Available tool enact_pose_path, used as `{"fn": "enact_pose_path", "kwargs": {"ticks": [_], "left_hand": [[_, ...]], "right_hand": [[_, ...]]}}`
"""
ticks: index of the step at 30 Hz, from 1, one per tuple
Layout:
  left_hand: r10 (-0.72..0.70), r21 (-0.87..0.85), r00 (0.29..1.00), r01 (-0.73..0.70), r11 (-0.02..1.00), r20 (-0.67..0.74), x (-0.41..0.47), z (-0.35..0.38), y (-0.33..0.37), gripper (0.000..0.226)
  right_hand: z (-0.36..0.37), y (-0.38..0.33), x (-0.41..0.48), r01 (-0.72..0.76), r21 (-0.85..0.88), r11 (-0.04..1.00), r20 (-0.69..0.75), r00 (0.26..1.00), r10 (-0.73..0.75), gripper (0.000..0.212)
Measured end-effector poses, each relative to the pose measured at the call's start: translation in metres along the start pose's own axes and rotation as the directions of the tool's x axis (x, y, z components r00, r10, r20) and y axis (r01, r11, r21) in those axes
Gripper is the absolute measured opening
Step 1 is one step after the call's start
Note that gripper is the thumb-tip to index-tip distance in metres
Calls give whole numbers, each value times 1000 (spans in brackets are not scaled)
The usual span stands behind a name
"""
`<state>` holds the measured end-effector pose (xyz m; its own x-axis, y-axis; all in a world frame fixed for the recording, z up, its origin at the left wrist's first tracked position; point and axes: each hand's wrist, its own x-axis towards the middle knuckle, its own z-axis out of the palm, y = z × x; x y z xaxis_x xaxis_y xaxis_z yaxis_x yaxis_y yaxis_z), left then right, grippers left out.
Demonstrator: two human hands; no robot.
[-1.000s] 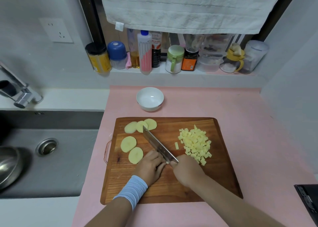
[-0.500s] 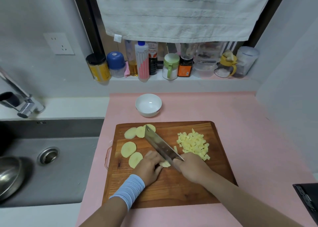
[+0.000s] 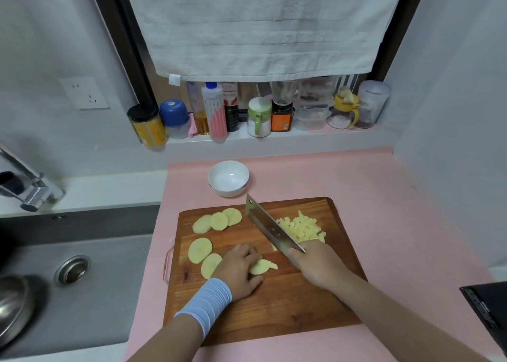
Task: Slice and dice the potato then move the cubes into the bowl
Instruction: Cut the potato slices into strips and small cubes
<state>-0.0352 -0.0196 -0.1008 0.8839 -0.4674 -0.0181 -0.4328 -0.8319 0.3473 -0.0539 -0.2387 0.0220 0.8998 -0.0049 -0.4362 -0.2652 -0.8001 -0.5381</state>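
My cutting board [image 3: 274,306] lies at the counter's near edge. My right hand [image 3: 318,265] grips the cleaver [image 3: 271,227], tilted over mid-board; my left hand [image 3: 238,271] holds a part-cut slice [image 3: 263,266]. The bowl [image 3: 228,178] sits beyond the board's far edge, and the cubes [image 3: 304,227] lie near its far right corner.

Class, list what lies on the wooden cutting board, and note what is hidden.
On the brown wooden cutting board: five round potato slices, a pile of potato cubes. The right hand holds a steel cleaver over it. The left hand covers part of a cut slice.
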Motion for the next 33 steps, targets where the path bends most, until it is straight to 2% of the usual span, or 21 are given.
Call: {"fn": "enact_pose_path", "kwargs": {"ticks": [2, 5, 9, 12, 15, 18, 21, 23, 26, 29, 31, 33], "left_hand": [[-84, 59, 996, 84, 995, -1, 1, -2, 12, 56], [-162, 130, 987, 161, 978, -6, 12, -7, 25, 41], [-250, -9, 967, 250, 968, 53, 30, -8, 22, 24], [-268, -103, 963, 268, 958, 13, 35, -10, 2, 20], [-180, -180, 983, 182, 967, 28, 26, -14, -12, 36], [-10, -124, 996, 20, 992, 83, 15, -16, -14, 72], [29, -48, 995, -25, 999, 91, 11, -13, -9, 70], [-20, -36, 996, 24, 999, 88, 11, -11, -3, 66], [-183, -24, 980, 185, 982, 72, 9, -6, 9, 68], [-350, 10, 936, 350, 937, -31, 2, 4, 28, 68], [-392, 4, 915, 394, 919, -89, -3, 11, 37, 70], [-367, -54, 919, 363, 930, -144, -6, 17, 36, 72]], "right_hand": [[3, 3, 1, -5, -15, 1000, -13, 1000, 5, 40], [7, 8, 3, -15, -20, 1000, -16, 1000, 15, 35], [9, 9, 2, -3, 8, 1000, -30, 1000, 4, 36], [11, 11, 2, -9, 7, 1000, -26, 1000, 9, 37], [15, 15, 3, -34, 15, 999, -9, 999, 34, 40], [22, 19, 5, -43, 3, 999, 10, 999, 43, 39], [30, 21, 5, -45, -12, 999, 26, 999, 45, 38], [33, 21, 4, -45, -16, 999, 26, 999, 45, 36], [33, 20, 4, -40, -25, 999, 24, 999, 41, 35], [34, 20, 5, -28, -70, 997, 23, 999, 29, 30], [33, 19, 4, -17, -104, 994, 15, 1000, 19, 32], [31, 18, 2, -11, -137, 991, 9, 1000, 13, 32]]}}
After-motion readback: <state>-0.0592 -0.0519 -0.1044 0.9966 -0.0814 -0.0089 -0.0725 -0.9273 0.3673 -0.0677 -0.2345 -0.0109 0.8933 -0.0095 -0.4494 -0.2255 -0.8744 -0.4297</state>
